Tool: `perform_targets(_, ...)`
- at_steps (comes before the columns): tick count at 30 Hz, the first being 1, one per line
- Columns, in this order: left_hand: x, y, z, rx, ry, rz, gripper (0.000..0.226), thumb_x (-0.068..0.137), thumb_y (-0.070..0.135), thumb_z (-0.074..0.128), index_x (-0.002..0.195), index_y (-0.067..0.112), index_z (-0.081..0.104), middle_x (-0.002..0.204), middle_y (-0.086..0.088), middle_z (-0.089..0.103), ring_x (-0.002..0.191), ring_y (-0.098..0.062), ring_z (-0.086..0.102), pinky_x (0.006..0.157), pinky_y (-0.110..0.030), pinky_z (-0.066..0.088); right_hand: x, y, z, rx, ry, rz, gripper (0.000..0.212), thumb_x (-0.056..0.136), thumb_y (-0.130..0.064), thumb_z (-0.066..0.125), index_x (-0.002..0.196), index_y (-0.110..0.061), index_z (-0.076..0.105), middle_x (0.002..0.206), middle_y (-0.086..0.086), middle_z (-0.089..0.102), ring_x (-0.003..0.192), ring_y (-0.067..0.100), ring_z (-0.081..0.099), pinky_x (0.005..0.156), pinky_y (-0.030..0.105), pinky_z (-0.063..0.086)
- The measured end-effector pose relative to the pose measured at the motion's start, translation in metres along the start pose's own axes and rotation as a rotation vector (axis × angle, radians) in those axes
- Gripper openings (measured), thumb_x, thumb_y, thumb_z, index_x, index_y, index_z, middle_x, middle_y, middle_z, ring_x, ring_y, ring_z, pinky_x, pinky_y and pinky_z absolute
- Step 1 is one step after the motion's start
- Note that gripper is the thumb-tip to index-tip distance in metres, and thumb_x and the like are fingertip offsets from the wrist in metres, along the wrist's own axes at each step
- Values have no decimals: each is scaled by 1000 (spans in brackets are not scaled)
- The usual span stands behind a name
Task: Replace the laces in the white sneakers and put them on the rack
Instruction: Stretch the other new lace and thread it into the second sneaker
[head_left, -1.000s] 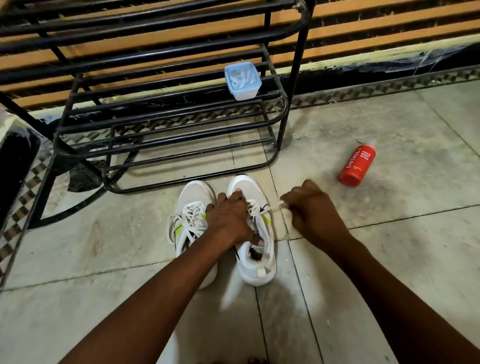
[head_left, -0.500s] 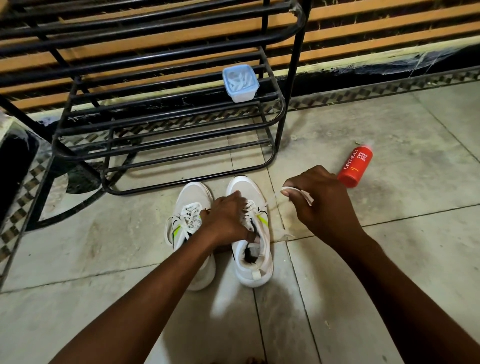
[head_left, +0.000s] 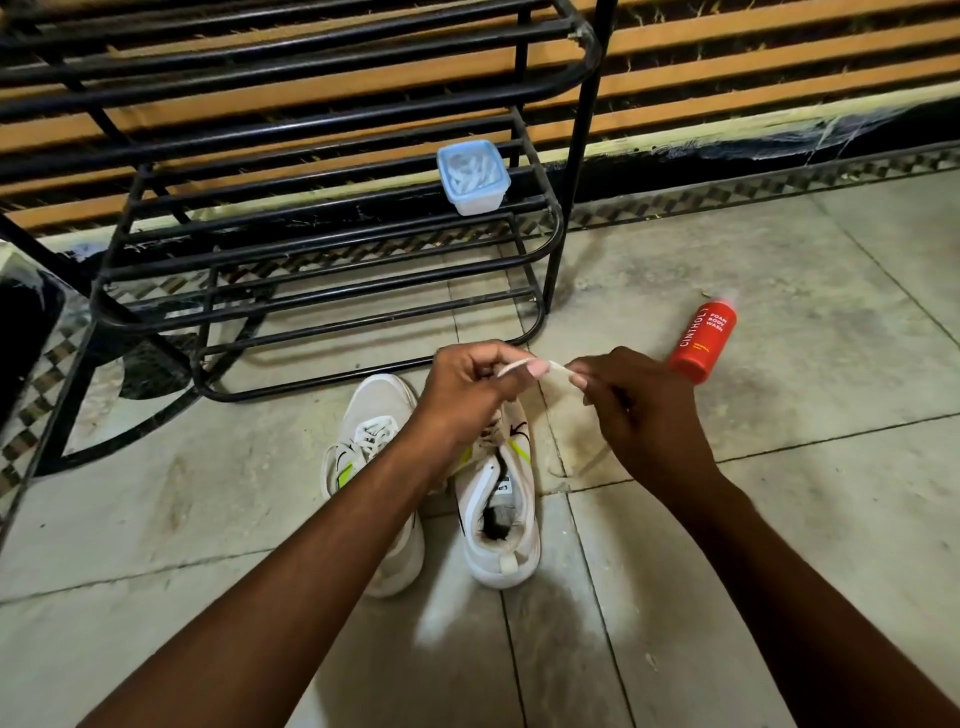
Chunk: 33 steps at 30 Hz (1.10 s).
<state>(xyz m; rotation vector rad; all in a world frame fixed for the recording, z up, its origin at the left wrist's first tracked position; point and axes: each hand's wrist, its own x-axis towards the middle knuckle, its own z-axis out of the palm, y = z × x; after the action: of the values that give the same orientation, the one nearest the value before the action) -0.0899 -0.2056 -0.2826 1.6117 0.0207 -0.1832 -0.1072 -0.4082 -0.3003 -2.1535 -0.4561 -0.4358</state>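
Both hands are raised over the right sneaker (head_left: 498, 499), pinching one short stretch of white lace (head_left: 545, 367) between them: the left hand (head_left: 470, 389) grips it with curled fingers and thumb, and the right hand (head_left: 636, 402) nips the other end between fingertips. The lace likely runs down under the left hand to the shoe's eyelets, though that part is hidden. The left sneaker (head_left: 371, 467), still laced, lies just beyond the left wrist. The rack (head_left: 322, 249) stands ahead of both hands, with a small plastic box (head_left: 472, 176) on its shelf; a red bottle (head_left: 701, 340) lies on the floor just past the right hand. A sharp tug could tip or drag the unheld shoe, or snag the lace in an eyelet. A loose pinch could let the end slip free.
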Motion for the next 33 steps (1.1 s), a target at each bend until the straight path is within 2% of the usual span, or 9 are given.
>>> perform_targets(3, -1, -6, -4, -137, 224, -55, 6, 95, 17, 72, 90, 17, 76, 79, -1, 69, 73, -10, 61, 73, -28, 49, -17, 20, 7, -138, -178, -25, 34, 90, -6, 49, 114, -10, 73, 83, 4, 58, 69, 21, 61, 62, 37, 52)
perform_targets(7, 2, -18, -14, -350, 400, -134, 13, 103, 17, 61, 92, 18, 68, 85, -2, 75, 73, -13, 63, 75, -34, 47, -40, 55, 15, -289, -330, 83, 48, 86, -20, 35, 121, -16, 68, 91, -2, 56, 73, 24, 63, 61, 45, 55)
perform_targets(14, 4, -20, -21, -477, 440, -135, 12, 103, 5, 56, 95, 11, 62, 105, -19, 78, 94, -25, 71, 86, -35, 59, -72, 91, 8, -575, -301, 221, 17, 90, -9, 66, 107, -11, 68, 92, 2, 53, 58, 32, 59, 44, 33, 43)
perform_targets(16, 5, -24, -21, -421, 455, -93, 9, 102, 4, 57, 97, 10, 62, 105, -16, 78, 98, -25, 72, 80, -33, 60, -77, 99, 5, -581, -263, 251, 6, 92, -14, 65, 97, -12, 67, 87, 2, 52, 56, 32, 56, 45, 32, 39)
perform_targets(21, 8, -28, -19, -270, 471, -21, 15, 99, 6, 65, 110, -4, 66, 104, -7, 80, 95, -16, 73, 74, -31, 59, -95, 118, -2, -527, -273, 330, 9, 89, -7, 64, 96, -10, 69, 88, 4, 52, 70, 32, 57, 57, 38, 48)
perform_targets(26, 11, -39, -6, 170, 269, 155, 14, 93, 17, 76, 106, 15, 81, 108, -2, 71, 101, -8, 64, 87, -21, 50, -95, 114, 10, -445, -96, 353, 7, 86, -4, 73, 90, -9, 76, 87, 7, 51, 80, 32, 50, 66, 36, 43)
perform_targets(29, 16, -47, 1, 364, 180, 179, 26, 93, 31, 77, 119, 30, 78, 108, -6, 56, 104, -16, 56, 96, -27, 47, -81, 98, 19, -216, -103, 472, 16, 96, -19, 68, 85, -9, 75, 75, 5, 54, 69, 24, 54, 63, 30, 34)
perform_targets(31, 15, -50, -2, 463, 155, 162, 40, 91, 44, 72, 130, 34, 70, 112, 2, 54, 112, -21, 54, 98, -36, 49, -71, 83, 23, -5, -101, 576, 25, 98, -31, 65, 82, -14, 75, 68, 4, 62, 62, 19, 57, 61, 31, 39)
perform_targets(33, 5, -51, -8, 531, 173, 159, 44, 87, 34, 73, 130, 33, 66, 116, 10, 51, 117, -18, 52, 94, -42, 54, -64, 67, 28, 257, -74, 653, 24, 100, -23, 63, 80, -15, 74, 66, 6, 67, 54, 17, 56, 58, 31, 44)
